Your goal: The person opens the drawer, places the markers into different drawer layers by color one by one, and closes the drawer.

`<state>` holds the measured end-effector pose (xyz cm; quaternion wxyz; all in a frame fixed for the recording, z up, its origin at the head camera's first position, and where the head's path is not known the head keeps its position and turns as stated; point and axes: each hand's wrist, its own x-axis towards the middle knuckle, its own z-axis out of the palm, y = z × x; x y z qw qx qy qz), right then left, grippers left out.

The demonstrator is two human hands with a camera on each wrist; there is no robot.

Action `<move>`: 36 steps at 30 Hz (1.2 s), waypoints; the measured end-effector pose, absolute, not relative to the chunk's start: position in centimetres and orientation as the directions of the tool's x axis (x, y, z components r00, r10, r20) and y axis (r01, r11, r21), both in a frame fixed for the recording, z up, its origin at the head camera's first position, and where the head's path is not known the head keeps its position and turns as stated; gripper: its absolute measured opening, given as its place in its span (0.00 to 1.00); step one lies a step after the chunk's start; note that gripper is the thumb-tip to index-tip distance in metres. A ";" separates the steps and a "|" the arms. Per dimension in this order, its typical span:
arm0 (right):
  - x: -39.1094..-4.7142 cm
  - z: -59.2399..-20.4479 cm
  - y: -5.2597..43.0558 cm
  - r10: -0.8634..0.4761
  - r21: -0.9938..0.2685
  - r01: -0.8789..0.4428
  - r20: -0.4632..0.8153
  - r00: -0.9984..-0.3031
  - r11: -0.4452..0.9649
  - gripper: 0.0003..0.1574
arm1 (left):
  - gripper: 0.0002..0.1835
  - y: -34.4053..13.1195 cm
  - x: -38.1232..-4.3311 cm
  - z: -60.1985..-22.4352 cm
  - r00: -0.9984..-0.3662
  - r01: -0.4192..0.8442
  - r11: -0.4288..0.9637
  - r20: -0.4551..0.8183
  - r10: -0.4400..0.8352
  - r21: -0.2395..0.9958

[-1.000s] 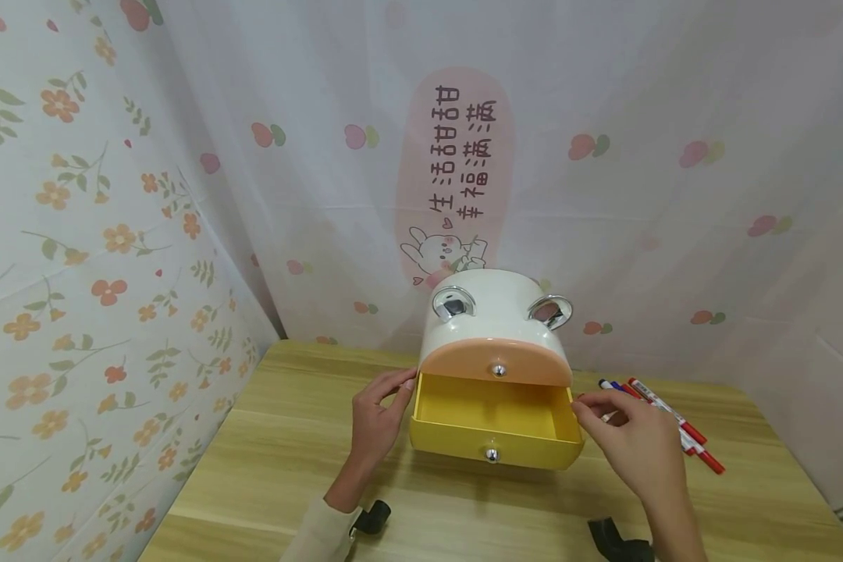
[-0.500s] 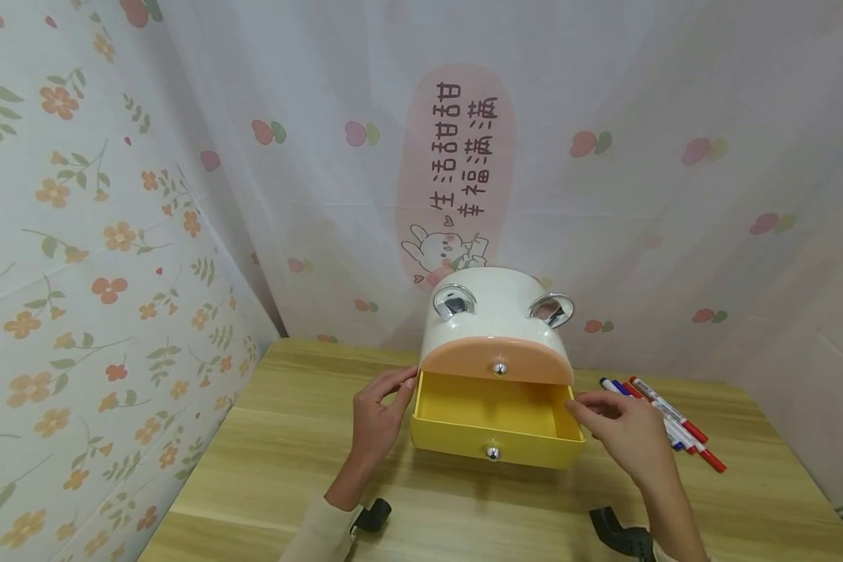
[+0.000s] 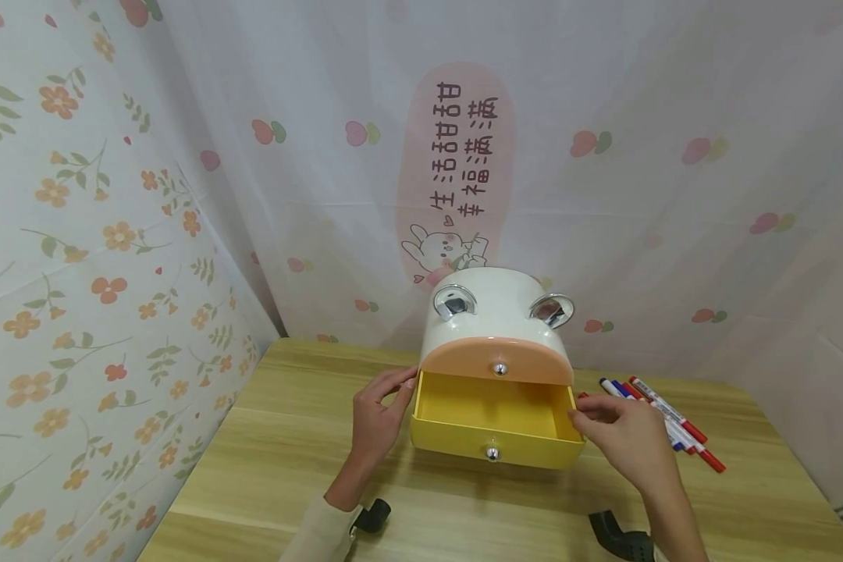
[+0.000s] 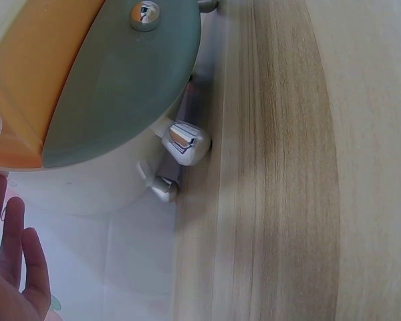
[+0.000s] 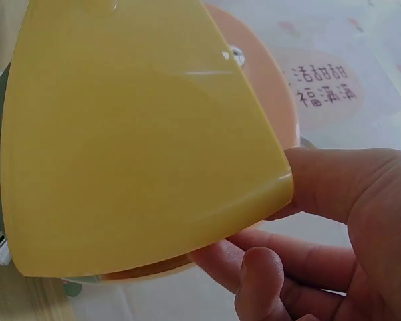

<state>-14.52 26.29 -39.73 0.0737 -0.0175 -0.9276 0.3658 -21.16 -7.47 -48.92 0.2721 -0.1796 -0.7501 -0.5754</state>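
Note:
A small white cabinet (image 3: pixel 492 304) with silver round eyes stands at the back of the table. Its yellow drawer (image 3: pixel 495 443) is pulled well out, and its inside is bare. Above it the peach drawer (image 3: pixel 464 359) is closed; a green drawer front (image 4: pixel 113 87) shows below it in the left wrist view. My left hand (image 3: pixel 379 410) rests its outstretched fingertips on the cabinet's left side. At the yellow drawer's right wall, my right hand (image 3: pixel 625 429) pinches the edge; in the right wrist view the thumb (image 5: pixel 321 180) lies at the corner with the fingers on the other side.
Several markers (image 3: pixel 681 429) with red and blue caps lie in a pile on the wooden table (image 3: pixel 288 437), right of the cabinet and partly behind my right hand. A printed white curtain (image 3: pixel 323 234) hangs right behind the cabinet; a flowered one hangs at the left.
My right hand has shifted slightly left, bringing its thumb onto the yellow drawer's right wall. The left hand, the cabinet and the drawer look unchanged.

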 end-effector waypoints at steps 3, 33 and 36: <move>-14.4 -39.6 26.1 0.089 -0.677 -0.013 0.115 -0.989 0.736 0.18 | 0.13 -7.5 -21.2 -48.9 -0.788 0.582 0.274 0.614 -0.042 0.766; -12.3 -37.5 26.0 0.044 -0.577 0.083 -0.082 -0.996 0.813 0.10 | 0.15 -7.4 -21.5 -49.6 -0.768 0.608 0.281 0.640 -0.033 0.743; -12.1 -37.3 25.9 0.029 -0.581 0.082 -0.100 -0.995 0.810 0.09 | 0.16 -7.3 -21.5 -49.6 -0.749 0.627 0.277 0.661 -0.040 0.728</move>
